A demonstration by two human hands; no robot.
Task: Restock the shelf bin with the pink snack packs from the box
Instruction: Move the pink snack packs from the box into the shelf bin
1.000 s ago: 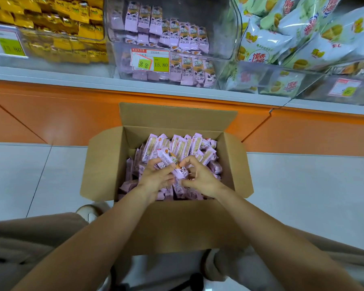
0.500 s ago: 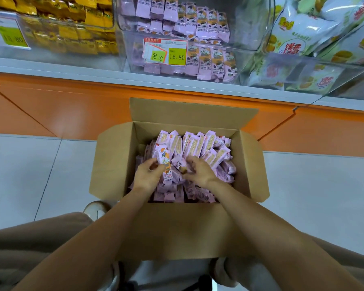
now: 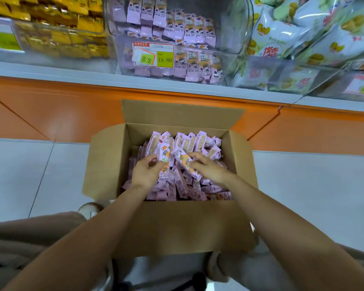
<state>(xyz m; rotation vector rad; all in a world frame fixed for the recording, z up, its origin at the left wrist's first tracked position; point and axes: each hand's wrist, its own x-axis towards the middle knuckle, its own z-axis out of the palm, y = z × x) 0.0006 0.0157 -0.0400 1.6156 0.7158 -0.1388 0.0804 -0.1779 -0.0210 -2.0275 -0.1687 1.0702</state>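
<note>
An open cardboard box [image 3: 105, 164] sits on the floor in front of me, full of pink snack packs [image 3: 198, 141]. Both hands are inside it. My left hand [image 3: 145, 173] grips an upright pink pack [image 3: 164, 156] at its left edge. My right hand [image 3: 208, 168] holds a tilted pink pack [image 3: 182, 158] lying across the pile. Above, the clear shelf bin [image 3: 225, 28] holds rows of the same pink packs, with a price tag [image 3: 153, 54] reading 15.80 on its front.
A bin of yellow packs [image 3: 57, 24] stands left of the pink bin, and pale green bags [image 3: 303, 38] fill the bins to the right. An orange shelf base [image 3: 51, 114] runs behind the box. My knees and shoes flank the box on the grey tiled floor [image 3: 19, 175].
Both hands have shifted among the packs; each now has a pack raised above the pile. The view tilted slightly, bringing the shelf bin lower in frame.
</note>
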